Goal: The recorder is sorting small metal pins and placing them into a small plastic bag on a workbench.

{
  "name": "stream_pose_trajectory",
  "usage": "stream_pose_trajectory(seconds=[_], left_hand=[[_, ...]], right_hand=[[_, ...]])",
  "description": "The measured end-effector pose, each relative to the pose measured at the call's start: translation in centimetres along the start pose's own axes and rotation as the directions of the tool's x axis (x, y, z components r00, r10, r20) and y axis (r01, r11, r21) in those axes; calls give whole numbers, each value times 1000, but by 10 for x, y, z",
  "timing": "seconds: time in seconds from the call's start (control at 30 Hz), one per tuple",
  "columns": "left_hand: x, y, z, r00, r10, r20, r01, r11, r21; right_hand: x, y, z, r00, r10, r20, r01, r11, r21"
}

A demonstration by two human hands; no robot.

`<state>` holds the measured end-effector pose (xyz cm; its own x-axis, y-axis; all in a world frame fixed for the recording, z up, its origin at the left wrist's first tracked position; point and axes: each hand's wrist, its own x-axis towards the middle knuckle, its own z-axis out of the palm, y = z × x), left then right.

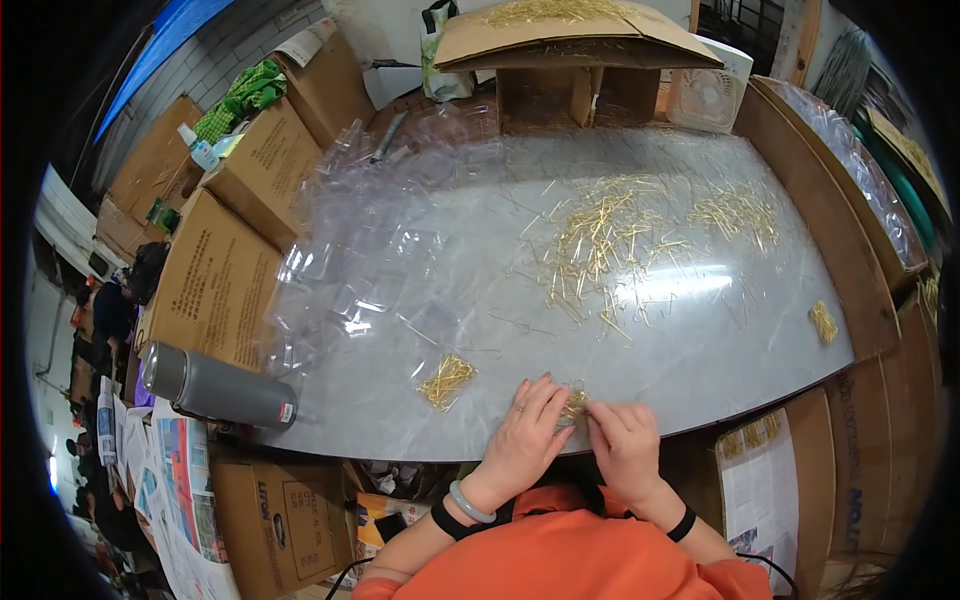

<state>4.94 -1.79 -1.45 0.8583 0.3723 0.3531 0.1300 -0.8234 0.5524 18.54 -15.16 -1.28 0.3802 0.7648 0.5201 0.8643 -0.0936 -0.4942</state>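
Observation:
A small clear packet of gold wire hooks (574, 404) lies at the table's near edge between my two hands. My left hand (524, 428) is on its left side, fingers stretched forward and thumb against the packet, holding it. My right hand (625, 445) is closed in a pinch at the packet's right edge. Left of my hands rests another filled packet of gold hooks (447, 381). Farther off, loose gold hooks (605, 235) are heaped on the grey table (480, 260), with a smaller pile (737, 212) to their right.
Clear plastic bags (375, 255) spread over the table's left side. A grey bottle (218, 385) lies at the near left. One gold bundle (823, 322) sits near the right edge. Cardboard boxes (215, 285) border the left, a cardboard wall (830, 215) the right. A white fan (708, 88) stands at the back.

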Motion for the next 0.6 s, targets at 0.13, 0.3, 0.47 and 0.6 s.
stream_pose_trajectory(seconds=[0.13, 0.3, 0.47, 0.6], left_hand=[[-1, -2, -2, 1000, 0, 0, 0, 1000, -18], [-1, 0, -3, 999, 32, -17, -31, 999, 23], [-1, 0, -3, 999, 12, -44, -12, 1000, 0], [-3, -3, 1, 999, 17, -39, -17, 1000, -6]], right_hand=[[12, 6, -4, 996, 18, 84, -32, 987, 158], [50, 14, -16, 954, -205, 217, 208, 978, 11], [43, 10, -15, 966, -66, 249, 77, 996, -36], [24, 5, -9, 976, 65, 209, -59, 998, -38]])
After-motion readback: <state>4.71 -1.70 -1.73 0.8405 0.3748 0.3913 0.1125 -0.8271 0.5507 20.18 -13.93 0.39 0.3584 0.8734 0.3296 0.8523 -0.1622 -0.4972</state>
